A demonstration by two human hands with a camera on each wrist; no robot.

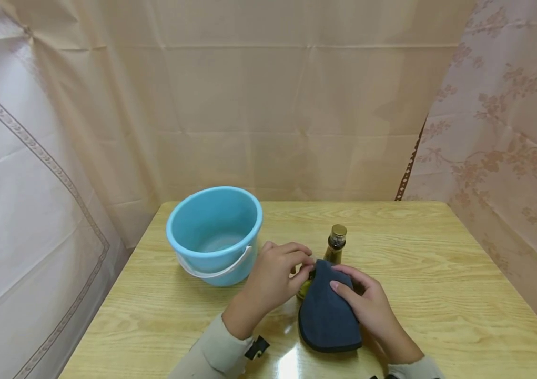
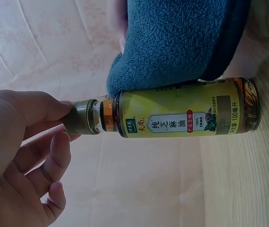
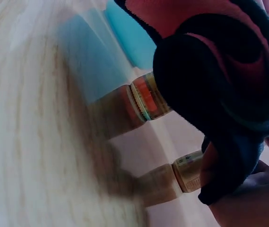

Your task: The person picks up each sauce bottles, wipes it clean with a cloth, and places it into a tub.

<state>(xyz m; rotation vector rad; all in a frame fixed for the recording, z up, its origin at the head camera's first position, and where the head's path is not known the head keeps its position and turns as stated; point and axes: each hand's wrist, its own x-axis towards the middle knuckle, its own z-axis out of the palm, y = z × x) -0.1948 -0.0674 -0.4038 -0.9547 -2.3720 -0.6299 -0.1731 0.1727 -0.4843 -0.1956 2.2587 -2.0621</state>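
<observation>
My left hand [image 1: 275,271] pinches the ribbed cap of a small sesame oil bottle [image 2: 172,112] between thumb and forefinger. The bottle is upright on the table, its yellow label showing in the left wrist view. My right hand [image 1: 367,302] grips a folded cloth [image 1: 327,310], dark blue and fluffy outside with black edging. A pinkish-red inner side of the cloth shows in the right wrist view. The cloth is against the oil bottle and hides much of it in the head view. Just behind it stands a second bottle [image 1: 334,252] with a gold cap, its lower part hidden.
A light blue bucket [image 1: 213,255] with a white handle stands left of my left hand on the wood-grain table [image 1: 438,295]. Cloth curtains [image 1: 296,105] hang behind the table and along both sides.
</observation>
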